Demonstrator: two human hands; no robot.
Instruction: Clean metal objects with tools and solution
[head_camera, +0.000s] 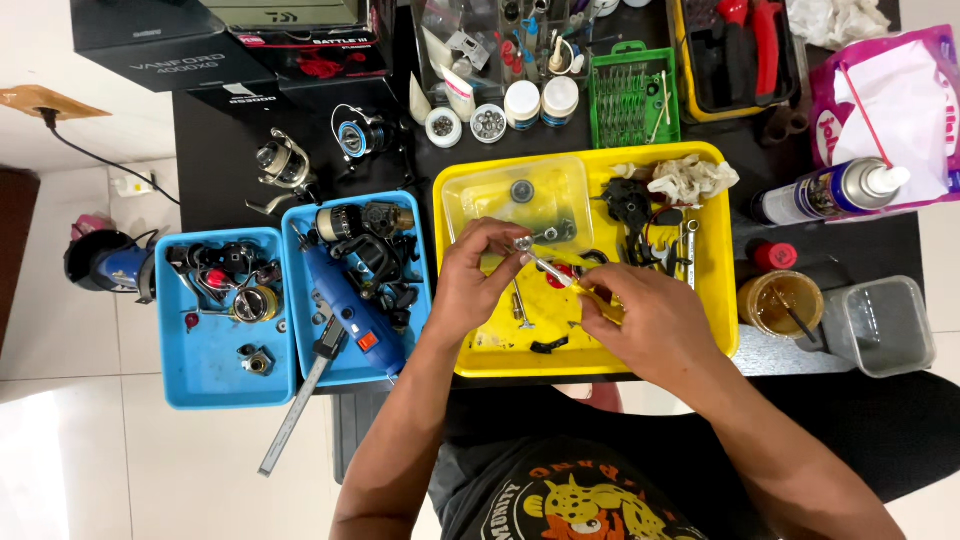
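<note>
Over the yellow tray (720, 290), the left hand (472, 285) pinches a small metal part (522, 243), likely light, rigid and slippery, best taken by its edges, while the right hand (645, 322) closes around a yellow-handled tool (575, 285) whose tip touches it.

The small silvery part (522, 243) pinched at the left hand (478, 275) is too small to identify, and the right hand (645, 320) covers most of the yellow-handled tool (575, 284), leaving only its thin shaft and a bit of handle showing. The small loose pieces in the clear plastic lid (517, 200) and across the yellow tray (718, 270) are too tiny to tell apart. The black boxes (190, 45), the pink bag (925, 90) and the red-handled pliers (755, 30) are cut off by the picture's edges.
</note>
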